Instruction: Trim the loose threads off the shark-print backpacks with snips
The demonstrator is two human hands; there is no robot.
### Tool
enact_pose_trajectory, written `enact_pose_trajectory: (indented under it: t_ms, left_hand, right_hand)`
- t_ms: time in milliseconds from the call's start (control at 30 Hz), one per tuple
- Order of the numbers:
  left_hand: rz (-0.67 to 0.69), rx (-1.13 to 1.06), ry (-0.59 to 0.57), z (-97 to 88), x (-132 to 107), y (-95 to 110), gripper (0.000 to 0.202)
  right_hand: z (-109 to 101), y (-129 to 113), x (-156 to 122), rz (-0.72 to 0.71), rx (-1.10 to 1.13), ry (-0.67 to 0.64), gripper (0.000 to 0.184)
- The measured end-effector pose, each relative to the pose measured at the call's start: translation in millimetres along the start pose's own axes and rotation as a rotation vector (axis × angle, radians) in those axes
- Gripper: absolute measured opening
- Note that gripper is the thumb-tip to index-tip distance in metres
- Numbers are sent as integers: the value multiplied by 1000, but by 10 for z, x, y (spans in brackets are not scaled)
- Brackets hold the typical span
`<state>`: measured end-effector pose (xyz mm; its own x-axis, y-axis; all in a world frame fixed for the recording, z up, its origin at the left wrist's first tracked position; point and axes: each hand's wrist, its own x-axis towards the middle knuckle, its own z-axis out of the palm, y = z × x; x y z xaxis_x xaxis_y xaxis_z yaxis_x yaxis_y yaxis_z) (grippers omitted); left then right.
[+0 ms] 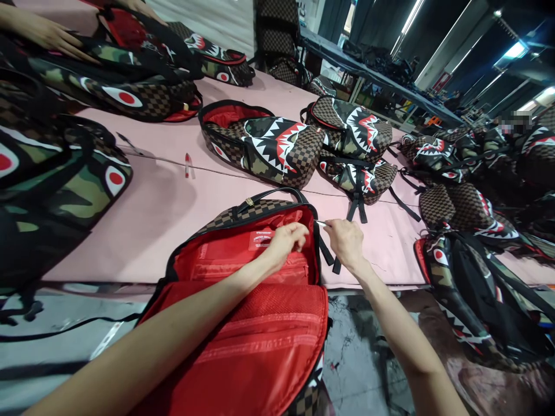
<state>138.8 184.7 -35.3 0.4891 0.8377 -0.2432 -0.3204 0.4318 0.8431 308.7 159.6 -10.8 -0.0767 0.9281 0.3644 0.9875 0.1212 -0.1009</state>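
Note:
An unzipped backpack [260,323] with red lining and a brown checkered outside lies with its flap folded toward me, over the table's front edge. My left hand [287,241] is inside the opening, in front of the red lining, its fingers curled; whatever they pinch is hidden. Just outside the bag's right rim, my right hand [346,241] is closed round a small silver pointed tool [319,222], whose tip touches or nearly touches the black edge. A white-printed label [260,240] shows on the lining behind my left hand.
Several shark-mouth backpacks stand on the pink table [151,208], including an open backpack [264,141] ahead and a camouflage backpack [56,190] at left. A red pen [187,165] lies between. Another person's hand [47,37] rests on a bag at upper left. Another backpack [481,294] lies at right.

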Motion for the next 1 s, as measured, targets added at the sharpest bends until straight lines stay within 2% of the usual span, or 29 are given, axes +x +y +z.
enact_pose_trajectory:
  t_ms: [67,100,133,167,200,300,333,367,467,600,767,867,1000]
  left_hand:
    - [-52,209,-349,72,-102,37,9]
    - [-52,331,-538,111,-138,38,17]
    - [-24,443,-672,144,-156,25,25]
    - [23,539,-695,165,-151,-1,29]
    - [75,611,-600,170,-123,-37,28]
    - [143,760,-74,84,59,-142,15]
    - [147,791,63,35,132,-157,16]
    - [154,814,152,-13,200,-157,18]
    - [193,869,293,-85,345,-90,18]
    - [232,932,368,25,423,-19,12]
    - [227,920,376,147,477,-30,11]
    - [187,829,307,93,480,-23,10]
    - [89,634,243,-65,432,-56,20]
  right_hand:
    - [-13,133,-15,185,257,64,27]
    - [-6,190,-12,266,380,76,33]
    - [13,232,-1,330,481,64,39]
    - [47,252,18,382,557,34,43]
    - [95,252,44,421,611,-6,42]
    - [286,152,143,501,828,-101,26]
    - [350,106,174,530,926,-111,22]
    - [407,63,199,561,1020,-115,20]
    - [513,-11,225,637,1199,-153,22]
    - [543,0,179,683,1303,-202,28]
    - [542,8,141,699,1367,-161,29]
    - [545,4,149,715,1382,-143,28]
    - [540,19,163,756,1407,-176,26]
